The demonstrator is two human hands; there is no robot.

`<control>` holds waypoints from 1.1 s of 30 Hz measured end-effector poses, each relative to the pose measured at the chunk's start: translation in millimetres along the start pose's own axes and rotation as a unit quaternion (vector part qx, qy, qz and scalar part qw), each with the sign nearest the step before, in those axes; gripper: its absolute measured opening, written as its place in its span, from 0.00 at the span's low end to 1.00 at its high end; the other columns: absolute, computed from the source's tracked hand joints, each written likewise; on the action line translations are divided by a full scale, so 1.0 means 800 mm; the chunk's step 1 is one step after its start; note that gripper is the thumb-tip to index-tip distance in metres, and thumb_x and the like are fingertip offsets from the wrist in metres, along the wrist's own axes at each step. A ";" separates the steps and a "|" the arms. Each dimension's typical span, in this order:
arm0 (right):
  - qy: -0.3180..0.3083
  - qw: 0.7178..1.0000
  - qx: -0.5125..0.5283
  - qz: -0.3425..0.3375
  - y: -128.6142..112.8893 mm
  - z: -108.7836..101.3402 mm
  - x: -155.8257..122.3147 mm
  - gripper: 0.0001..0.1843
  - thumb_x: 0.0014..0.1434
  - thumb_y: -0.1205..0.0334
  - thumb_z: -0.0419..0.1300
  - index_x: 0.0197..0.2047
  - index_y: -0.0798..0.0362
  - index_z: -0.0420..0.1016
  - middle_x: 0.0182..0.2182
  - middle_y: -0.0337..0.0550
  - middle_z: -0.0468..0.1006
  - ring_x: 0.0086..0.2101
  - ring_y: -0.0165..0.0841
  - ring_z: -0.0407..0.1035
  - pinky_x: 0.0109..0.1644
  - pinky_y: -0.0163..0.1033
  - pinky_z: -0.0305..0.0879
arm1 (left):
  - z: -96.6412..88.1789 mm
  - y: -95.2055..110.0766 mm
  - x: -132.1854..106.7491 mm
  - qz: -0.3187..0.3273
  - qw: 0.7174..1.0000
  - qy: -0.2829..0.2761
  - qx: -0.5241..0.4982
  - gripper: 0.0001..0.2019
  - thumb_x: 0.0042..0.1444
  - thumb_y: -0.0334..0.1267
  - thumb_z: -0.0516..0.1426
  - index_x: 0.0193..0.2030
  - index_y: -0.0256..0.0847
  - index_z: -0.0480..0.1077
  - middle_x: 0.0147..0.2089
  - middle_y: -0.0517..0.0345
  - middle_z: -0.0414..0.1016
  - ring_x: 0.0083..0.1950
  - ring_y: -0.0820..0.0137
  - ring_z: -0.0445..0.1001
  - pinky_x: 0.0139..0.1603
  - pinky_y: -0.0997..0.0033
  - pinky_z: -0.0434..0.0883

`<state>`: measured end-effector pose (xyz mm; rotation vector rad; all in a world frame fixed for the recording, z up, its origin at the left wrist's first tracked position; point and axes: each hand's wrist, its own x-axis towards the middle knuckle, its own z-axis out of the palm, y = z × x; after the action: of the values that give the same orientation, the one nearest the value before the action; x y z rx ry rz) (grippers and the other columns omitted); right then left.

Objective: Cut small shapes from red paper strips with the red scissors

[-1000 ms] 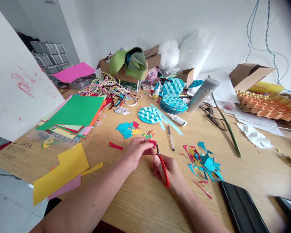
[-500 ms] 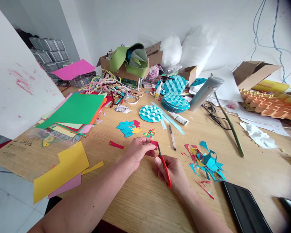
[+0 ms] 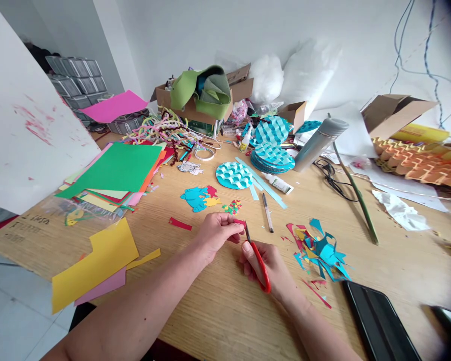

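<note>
My left hand (image 3: 222, 231) pinches a small strip of red paper (image 3: 239, 221) above the table. In my right hand (image 3: 263, 260) is a pair of scissors (image 3: 262, 265) with red handles, its blades at the strip's right end. Just beyond my hands lie tiny paper bits (image 3: 233, 206) in red, green and yellow. Behind them are blue paper fish cutouts (image 3: 195, 198) with a smaller red and yellow one. Another red paper strip (image 3: 180, 223) rests left of my left hand. Blue, red and yellow paper scraps (image 3: 325, 250) are heaped to the right.
A pen (image 3: 267, 213), a glue tube (image 3: 278, 183) and a blue wavy paper disc (image 3: 233, 175) lie ahead. Coloured sheets (image 3: 116, 168) are stacked at left. A phone (image 3: 381, 321) sits at the front right, a grey bottle (image 3: 319, 145) farther back.
The scissors and my right hand have shifted slightly right and tilted. Less of the red strip shows beyond my left fingers. My left hand has barely moved.
</note>
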<state>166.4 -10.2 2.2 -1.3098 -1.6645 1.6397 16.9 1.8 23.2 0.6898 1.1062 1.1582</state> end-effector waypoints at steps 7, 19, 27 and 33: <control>-0.002 1.000 0.004 -0.003 -0.003 0.000 -0.002 0.30 0.54 0.33 0.54 0.23 0.55 0.66 0.14 0.36 0.66 0.14 0.24 0.59 0.17 0.29 0.54 | -0.001 -0.003 0.001 -0.011 1.000 -0.012 0.000 0.08 0.39 0.36 0.63 0.25 0.33 0.71 0.25 0.57 0.74 0.25 0.75 0.70 0.32 0.73 0.68; 0.008 1.000 -0.005 -0.006 -0.002 0.001 -0.001 0.31 0.53 0.32 0.53 0.22 0.55 0.65 0.14 0.36 0.66 0.14 0.24 0.58 0.16 0.29 0.53 | -0.002 -0.005 0.003 -0.021 1.000 -0.016 -0.018 0.09 0.38 0.36 0.64 0.25 0.33 0.72 0.25 0.57 0.74 0.24 0.76 0.70 0.31 0.73 0.68; 0.011 1.000 -0.013 -0.023 0.003 0.000 0.001 0.30 0.55 0.33 0.53 0.23 0.55 0.65 0.13 0.36 0.65 0.14 0.25 0.58 0.16 0.29 0.51 | -0.002 -0.004 0.002 -0.024 0.999 -0.023 -0.027 0.08 0.38 0.36 0.64 0.25 0.33 0.72 0.25 0.57 0.75 0.24 0.76 0.70 0.30 0.74 0.68; 0.010 0.999 -0.035 -0.033 0.007 -0.002 -0.001 0.30 0.57 0.35 0.52 0.21 0.54 0.63 0.13 0.36 0.65 0.14 0.24 0.56 0.17 0.30 0.49 | -0.001 -0.002 0.001 -0.027 0.999 -0.020 -0.025 0.08 0.38 0.35 0.63 0.25 0.33 0.72 0.24 0.56 0.74 0.24 0.76 0.70 0.30 0.74 0.68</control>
<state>169.6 -10.7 -2.2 -1.2852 -1.7486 1.5390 16.7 2.1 21.1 0.6383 1.0520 1.1173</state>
